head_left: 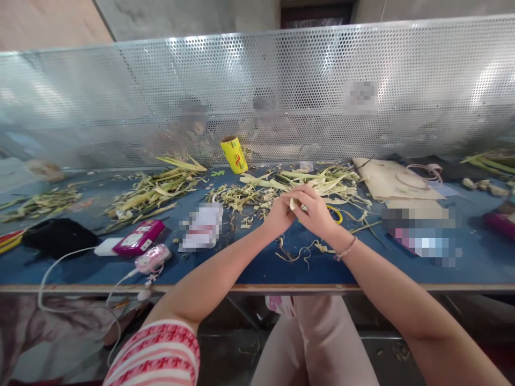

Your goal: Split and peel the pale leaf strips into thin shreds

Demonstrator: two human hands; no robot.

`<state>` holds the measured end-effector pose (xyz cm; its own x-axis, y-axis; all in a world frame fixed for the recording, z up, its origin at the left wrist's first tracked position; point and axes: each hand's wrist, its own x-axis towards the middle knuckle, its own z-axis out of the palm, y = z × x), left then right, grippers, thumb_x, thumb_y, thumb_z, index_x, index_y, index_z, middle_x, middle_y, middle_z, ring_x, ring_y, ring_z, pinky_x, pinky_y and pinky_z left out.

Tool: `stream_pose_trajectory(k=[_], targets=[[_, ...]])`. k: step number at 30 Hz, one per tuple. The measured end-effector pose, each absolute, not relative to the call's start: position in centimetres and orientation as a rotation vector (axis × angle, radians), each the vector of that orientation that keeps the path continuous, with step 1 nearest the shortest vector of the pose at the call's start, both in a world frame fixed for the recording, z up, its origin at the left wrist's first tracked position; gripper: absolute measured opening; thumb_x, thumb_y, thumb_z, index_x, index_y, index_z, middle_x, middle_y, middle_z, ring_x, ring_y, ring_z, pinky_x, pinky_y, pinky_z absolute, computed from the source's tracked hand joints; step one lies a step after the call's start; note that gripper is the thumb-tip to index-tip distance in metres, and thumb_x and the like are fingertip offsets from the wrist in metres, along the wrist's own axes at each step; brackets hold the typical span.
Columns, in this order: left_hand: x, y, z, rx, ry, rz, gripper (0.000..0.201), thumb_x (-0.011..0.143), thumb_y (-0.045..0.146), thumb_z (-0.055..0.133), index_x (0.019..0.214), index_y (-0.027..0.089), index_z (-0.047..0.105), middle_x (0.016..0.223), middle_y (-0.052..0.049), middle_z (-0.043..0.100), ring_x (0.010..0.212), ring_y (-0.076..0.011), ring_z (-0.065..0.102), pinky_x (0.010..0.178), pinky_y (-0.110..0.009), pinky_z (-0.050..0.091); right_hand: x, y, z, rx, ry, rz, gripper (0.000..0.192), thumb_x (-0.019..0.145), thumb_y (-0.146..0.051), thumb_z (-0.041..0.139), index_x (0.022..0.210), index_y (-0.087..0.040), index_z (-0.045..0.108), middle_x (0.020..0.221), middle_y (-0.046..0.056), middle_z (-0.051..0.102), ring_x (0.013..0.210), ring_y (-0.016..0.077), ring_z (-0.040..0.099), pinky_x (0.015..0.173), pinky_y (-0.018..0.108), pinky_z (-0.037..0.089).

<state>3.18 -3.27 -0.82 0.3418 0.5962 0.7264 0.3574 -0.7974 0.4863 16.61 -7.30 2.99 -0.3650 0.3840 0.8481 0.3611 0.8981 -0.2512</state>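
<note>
1. Closest to the camera, two bare forearms reach over the near edge of the blue table (249, 268) and meet above its middle.
2. Left hand (279, 216) and right hand (316, 212) press together, both sets of fingers curled shut around one small pale stalk piece (293, 203).
3. That piece sits between the two hands, mostly hidden by the fingers; only a short yellowish end shows at the gap between them.
4. Right wrist carries a thin bracelet (346, 249).
5. Curled peelings (300, 253) lie on the table just below the hands, towards the near edge.
6. Behind the hands, a loose heap of pale green husks (322, 179) spreads towards the far edge, and a yellow band (336, 213) lies just beside the right hand.
7. Another heap of stalks (155, 190) lies left of the middle, well apart from the hands.
8. Near the front left part of the table rest a magenta phone (139, 237), a pink gadget (153, 258) with a white cable, and a black cloth (58, 236).
9. At the far edge, a yellow roll (234, 154) stands tilted against the perforated metal screen (362, 64).
</note>
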Motion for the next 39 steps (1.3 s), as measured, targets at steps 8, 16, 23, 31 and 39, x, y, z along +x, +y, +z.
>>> stream_pose_trajectory(k=[8,16,23,31,39], targets=[[3.0,-4.4,0.8,2.255,0.913,1.256,0.019,0.088,0.022,0.041,0.082,0.015,0.058,0.079,-0.005,0.063,0.072,-0.015,0.062,0.07,-0.029,0.051,17.5,-5.7,3.1,-0.773,-1.716,0.381,0.006,0.083,-0.027,0.056,0.086,-0.022,0.058,0.083,0.003,0.058,0.066,0.0135,0.053,0.06,0.029,0.048],[3.1,-4.7,0.8,2.18,0.987,1.198,0.028,0.094,0.031,0.034,0.081,0.017,0.054,0.082,-0.006,0.062,0.073,-0.0155,0.064,0.072,-0.03,0.05,17.5,-4.4,2.5,-0.798,-1.522,0.699,0.011,0.075,-0.028,0.061,0.083,-0.021,0.055,0.071,-0.001,0.058,0.059,0.0128,0.055,0.058,0.03,0.05],[3.0,-4.2,0.3,2.377,0.946,1.261,0.028,0.093,0.026,0.035,0.074,0.017,0.053,0.077,-0.007,0.06,0.075,-0.0165,0.058,0.075,-0.031,0.048,17.1,-4.5,1.9,-0.825,-1.587,0.572,0.024,0.078,-0.024,0.057,0.102,-0.022,0.059,0.094,0.005,0.066,0.077,0.0166,0.063,0.069,0.034,0.056],[3.2,-4.1,0.0,2.398,0.906,1.304,0.021,0.084,0.015,0.045,0.09,0.015,0.064,0.099,-0.011,0.066,0.099,-0.0211,0.061,0.092,-0.036,0.048,16.9,-4.8,1.6,-0.865,-1.833,0.284,0.019,0.085,-0.025,0.053,0.098,-0.019,0.065,0.094,0.009,0.066,0.09,0.0226,0.061,0.076,0.038,0.054],[3.2,-3.5,-0.2,2.056,0.941,1.376,0.012,0.067,0.006,0.052,0.068,0.016,0.059,0.071,-0.003,0.062,0.074,-0.0178,0.058,0.073,-0.033,0.049,16.9,-6.0,2.3,-0.557,-1.997,-0.064,0.016,0.088,-0.019,0.054,0.09,-0.023,0.068,0.094,0.006,0.068,0.089,0.019,0.062,0.085,0.041,0.05]])
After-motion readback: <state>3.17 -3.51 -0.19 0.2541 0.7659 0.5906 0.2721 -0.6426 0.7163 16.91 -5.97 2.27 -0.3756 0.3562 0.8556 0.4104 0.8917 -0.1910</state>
